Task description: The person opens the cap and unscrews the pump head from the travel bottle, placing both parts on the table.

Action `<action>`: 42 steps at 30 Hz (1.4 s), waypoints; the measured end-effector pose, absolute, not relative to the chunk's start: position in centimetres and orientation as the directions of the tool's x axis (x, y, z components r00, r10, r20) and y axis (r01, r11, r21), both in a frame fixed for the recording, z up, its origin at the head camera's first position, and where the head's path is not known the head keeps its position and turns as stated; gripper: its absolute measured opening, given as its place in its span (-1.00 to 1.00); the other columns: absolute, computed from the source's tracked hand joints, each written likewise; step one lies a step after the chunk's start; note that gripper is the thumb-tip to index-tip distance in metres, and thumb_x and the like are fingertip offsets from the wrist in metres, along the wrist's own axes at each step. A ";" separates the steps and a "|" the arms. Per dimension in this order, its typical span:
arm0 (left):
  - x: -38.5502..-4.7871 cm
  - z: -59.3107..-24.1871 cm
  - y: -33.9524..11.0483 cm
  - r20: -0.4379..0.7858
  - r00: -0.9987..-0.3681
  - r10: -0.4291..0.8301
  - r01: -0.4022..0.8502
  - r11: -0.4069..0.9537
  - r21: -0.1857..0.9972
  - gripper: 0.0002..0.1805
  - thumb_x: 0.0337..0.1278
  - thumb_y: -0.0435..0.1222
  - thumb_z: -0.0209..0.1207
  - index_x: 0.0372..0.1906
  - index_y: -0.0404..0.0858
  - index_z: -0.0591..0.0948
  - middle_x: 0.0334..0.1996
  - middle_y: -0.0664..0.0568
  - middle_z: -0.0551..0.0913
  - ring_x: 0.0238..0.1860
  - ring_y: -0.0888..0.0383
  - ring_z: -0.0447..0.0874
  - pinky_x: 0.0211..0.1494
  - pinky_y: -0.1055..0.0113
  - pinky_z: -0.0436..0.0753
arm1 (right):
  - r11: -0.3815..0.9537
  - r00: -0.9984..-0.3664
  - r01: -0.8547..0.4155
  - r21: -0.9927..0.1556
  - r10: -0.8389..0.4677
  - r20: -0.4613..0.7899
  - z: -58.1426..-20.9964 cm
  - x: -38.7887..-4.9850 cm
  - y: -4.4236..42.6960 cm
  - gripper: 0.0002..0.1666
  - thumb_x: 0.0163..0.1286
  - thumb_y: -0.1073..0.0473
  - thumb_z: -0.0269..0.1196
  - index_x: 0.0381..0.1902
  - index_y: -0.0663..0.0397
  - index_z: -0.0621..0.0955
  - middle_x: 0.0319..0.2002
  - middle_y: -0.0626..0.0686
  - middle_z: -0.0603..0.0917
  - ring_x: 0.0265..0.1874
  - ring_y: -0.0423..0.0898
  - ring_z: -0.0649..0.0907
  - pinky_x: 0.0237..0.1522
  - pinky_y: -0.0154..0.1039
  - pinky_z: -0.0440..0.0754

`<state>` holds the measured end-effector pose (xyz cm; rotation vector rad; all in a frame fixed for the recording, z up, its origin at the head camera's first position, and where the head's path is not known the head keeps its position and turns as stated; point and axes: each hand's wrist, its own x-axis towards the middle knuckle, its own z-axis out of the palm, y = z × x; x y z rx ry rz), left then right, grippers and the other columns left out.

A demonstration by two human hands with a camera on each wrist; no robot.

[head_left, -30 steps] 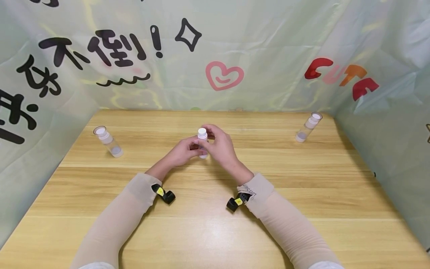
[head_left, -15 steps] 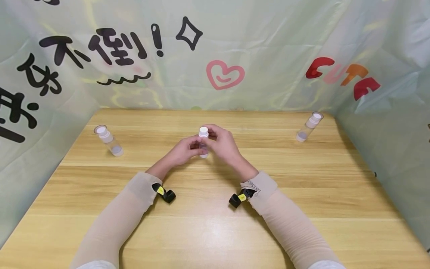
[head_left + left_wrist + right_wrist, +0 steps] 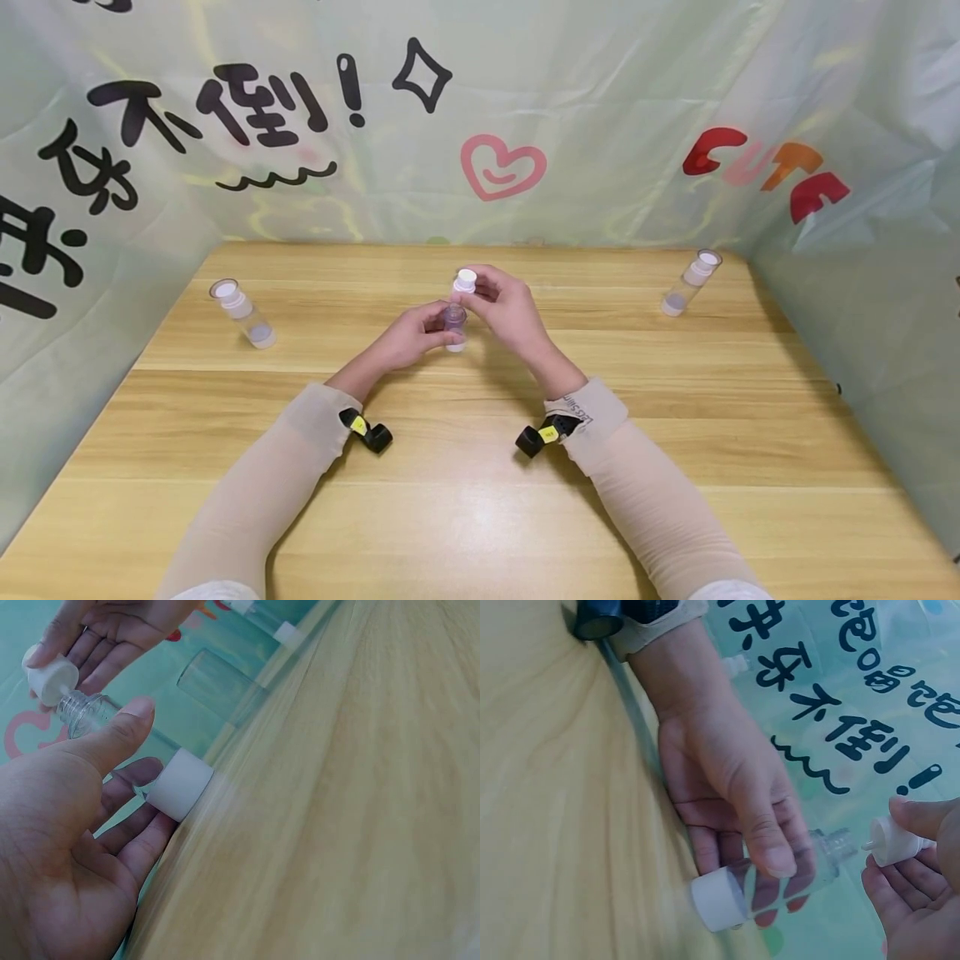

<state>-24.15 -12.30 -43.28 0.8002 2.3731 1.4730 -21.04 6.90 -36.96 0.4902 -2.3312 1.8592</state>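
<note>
The left hand [image 3: 408,337] grips a clear bottle with a white base [image 3: 455,343], standing upright on the table. In the left wrist view the thumb and fingers wrap its clear body, and its threaded neck [image 3: 81,712] is bare. Just above that neck, the right hand [image 3: 510,312] pinches a white pump top [image 3: 465,281] between thumb and fingers. The right wrist view shows the white top [image 3: 891,841] apart from the neck [image 3: 838,846], a short stem pointing at it. A clear cylindrical cover [image 3: 219,684] stands behind the bottle in the left wrist view.
One bottle with a white top [image 3: 243,315] stands at the left on the wooden table [image 3: 465,517]; another [image 3: 688,285] stands at the back right. A printed cloth [image 3: 600,125] hangs behind the table and along its sides.
The white top has come up off the bottle's neck in the right hand, which moved up and slightly right. The left hand still holds the bottle in about the same spot.
</note>
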 end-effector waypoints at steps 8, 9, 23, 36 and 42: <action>-24.1 -43.2 -12.3 0.089 -0.828 0.554 0.341 0.372 0.863 -0.54 0.20 -0.17 0.31 0.17 -0.22 0.55 -0.01 -0.02 0.66 0.02 0.08 0.63 0.11 0.17 0.61 | 0.144 -0.946 -0.307 -0.941 -0.156 0.285 -36.3 -21.3 7.4 -0.58 0.28 0.28 0.38 0.08 0.28 0.61 -0.08 0.20 0.71 -0.07 0.00 0.69 0.04 -0.27 0.63; -24.1 -43.2 -12.3 0.089 -0.828 0.553 0.343 0.375 0.862 -0.54 0.21 -0.17 0.31 0.17 -0.23 0.55 -0.01 -0.02 0.66 0.02 0.08 0.63 0.11 0.17 0.61 | 0.151 -0.947 -0.306 -0.940 -0.154 0.283 -36.2 -21.3 7.5 -0.58 0.28 0.27 0.38 0.08 0.26 0.62 -0.08 0.19 0.71 -0.07 0.00 0.69 0.04 -0.27 0.63; -24.1 -43.1 -12.5 0.092 -0.831 0.548 0.347 0.382 0.857 -0.54 0.19 -0.14 0.32 0.15 -0.22 0.57 -0.05 0.00 0.68 -0.03 0.10 0.65 0.09 0.19 0.61 | 0.156 -0.965 -0.237 -0.959 -0.154 0.213 -35.6 -21.3 8.1 -0.54 0.29 0.15 0.39 0.12 0.15 0.62 -0.05 0.13 0.70 -0.05 -0.04 0.69 0.03 -0.27 0.63; -24.2 -43.4 -12.2 0.084 -0.831 0.550 0.346 0.393 0.852 -0.53 0.21 -0.14 0.30 0.17 -0.20 0.55 -0.03 0.01 0.66 0.00 0.10 0.64 0.10 0.20 0.61 | 0.174 -0.964 -0.236 -0.956 -0.168 0.208 -35.7 -20.9 9.1 -0.52 0.30 0.14 0.38 0.14 0.18 0.60 -0.07 0.13 0.70 -0.10 -0.03 0.69 0.00 -0.25 0.65; -24.2 -43.5 -12.3 0.087 -0.835 0.543 0.353 0.408 0.842 -0.52 0.20 -0.13 0.31 0.18 -0.19 0.55 -0.05 0.02 0.67 -0.02 0.12 0.64 0.10 0.22 0.61 | 0.214 -0.964 -0.241 -0.947 -0.166 0.208 -35.9 -21.0 9.8 -0.50 0.32 0.13 0.36 0.16 0.22 0.58 -0.08 0.15 0.70 -0.12 -0.02 0.69 -0.01 -0.25 0.65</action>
